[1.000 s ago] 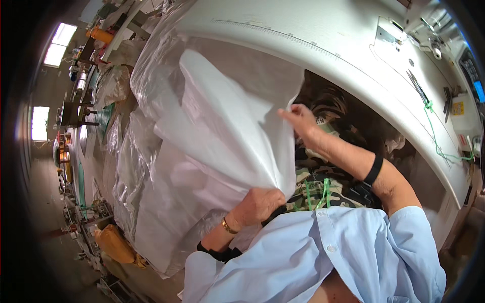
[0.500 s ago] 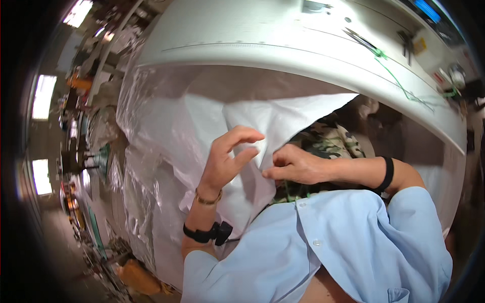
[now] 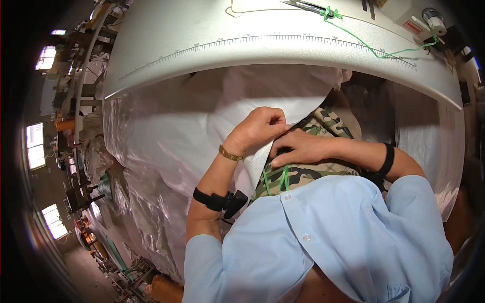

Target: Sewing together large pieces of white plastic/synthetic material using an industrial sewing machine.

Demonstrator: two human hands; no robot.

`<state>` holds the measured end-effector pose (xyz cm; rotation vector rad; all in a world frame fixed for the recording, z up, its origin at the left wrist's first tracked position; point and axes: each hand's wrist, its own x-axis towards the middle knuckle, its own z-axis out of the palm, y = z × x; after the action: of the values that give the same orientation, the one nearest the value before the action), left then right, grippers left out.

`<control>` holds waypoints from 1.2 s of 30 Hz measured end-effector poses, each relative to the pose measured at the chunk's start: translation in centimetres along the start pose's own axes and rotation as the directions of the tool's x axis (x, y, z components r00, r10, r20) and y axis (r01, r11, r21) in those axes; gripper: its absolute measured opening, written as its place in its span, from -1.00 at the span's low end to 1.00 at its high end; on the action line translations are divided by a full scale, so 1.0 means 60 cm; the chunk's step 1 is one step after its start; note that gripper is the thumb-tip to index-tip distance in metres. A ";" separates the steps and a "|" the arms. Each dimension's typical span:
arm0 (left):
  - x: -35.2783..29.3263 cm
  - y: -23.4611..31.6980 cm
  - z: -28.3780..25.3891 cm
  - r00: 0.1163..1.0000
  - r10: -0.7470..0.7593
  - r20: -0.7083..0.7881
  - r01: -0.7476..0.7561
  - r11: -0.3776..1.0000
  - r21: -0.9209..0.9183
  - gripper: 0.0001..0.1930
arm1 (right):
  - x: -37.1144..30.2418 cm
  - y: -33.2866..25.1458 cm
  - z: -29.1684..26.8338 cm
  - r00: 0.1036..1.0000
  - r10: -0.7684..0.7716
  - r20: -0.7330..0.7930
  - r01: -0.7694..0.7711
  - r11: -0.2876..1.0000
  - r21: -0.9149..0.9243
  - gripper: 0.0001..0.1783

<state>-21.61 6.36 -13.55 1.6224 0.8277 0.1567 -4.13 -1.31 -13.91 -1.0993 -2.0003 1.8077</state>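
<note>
- The left hand [image 3: 260,125] pinches the edge of the white woven sheet [image 3: 222,118], probably to keep it lifted.
- The right hand [image 3: 299,147] curves beside this edge; I cannot tell its grip.
- The sheet hangs below the tabletop [image 3: 177,30], perhaps for lap support.

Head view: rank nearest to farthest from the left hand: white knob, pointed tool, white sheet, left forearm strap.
From the left hand:
1. White sheet: at its fingertips
2. Left forearm strap: below the wrist
3. Pointed tool: on the tabletop
4. White knob: far upper right
</note>
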 end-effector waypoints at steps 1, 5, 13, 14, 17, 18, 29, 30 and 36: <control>-0.001 -0.011 -0.002 1.000 -0.009 -0.004 0.009 1.000 -0.004 -0.70 | -0.006 0.020 -0.006 0.999 0.003 -0.032 -0.002 0.999 0.045 -0.40; -0.008 -0.031 0.003 0.991 -0.107 0.085 0.128 0.943 -0.306 -0.81 | -0.031 0.080 -0.022 0.949 0.236 -0.209 -0.123 0.887 0.445 -0.56; -0.017 -0.028 0.010 0.988 -0.152 0.013 0.141 0.874 -0.465 -0.84 | -0.011 0.102 -0.018 0.929 0.319 -0.186 -0.100 0.703 0.704 -0.49; -0.020 -0.025 0.012 0.986 -0.166 0.009 0.150 0.862 -0.485 -0.84 | -0.010 0.100 -0.018 0.924 0.338 -0.179 -0.124 0.708 0.696 -0.49; -0.018 -0.027 0.011 0.981 -0.196 0.003 0.172 0.850 -0.498 -0.87 | -0.010 0.103 -0.018 0.920 0.342 -0.188 -0.113 0.695 0.710 -0.50; -0.018 -0.029 0.011 0.977 -0.211 0.003 0.186 0.851 -0.492 -0.89 | -0.011 0.105 -0.016 0.922 0.330 -0.204 -0.079 0.676 0.733 -0.51; -0.096 0.013 -0.002 0.950 -0.312 0.023 0.293 0.863 -0.411 -0.84 | 0.008 0.130 -0.040 0.661 0.591 -0.463 0.250 0.409 0.878 -0.70; -0.106 0.014 -0.007 0.954 -0.299 0.036 0.292 0.891 -0.348 -0.84 | 0.006 0.130 -0.045 0.598 0.546 -0.587 0.381 0.450 0.808 -0.70; -0.154 0.027 -0.056 0.970 -0.243 0.022 0.243 0.970 0.005 -0.86 | 0.003 0.102 -0.053 0.415 0.352 -0.839 0.535 0.651 0.538 -0.78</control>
<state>-29.47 3.68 -8.09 1.5080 1.0020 -0.0359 -0.01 0.92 -18.95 -1.1756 -0.4715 1.1954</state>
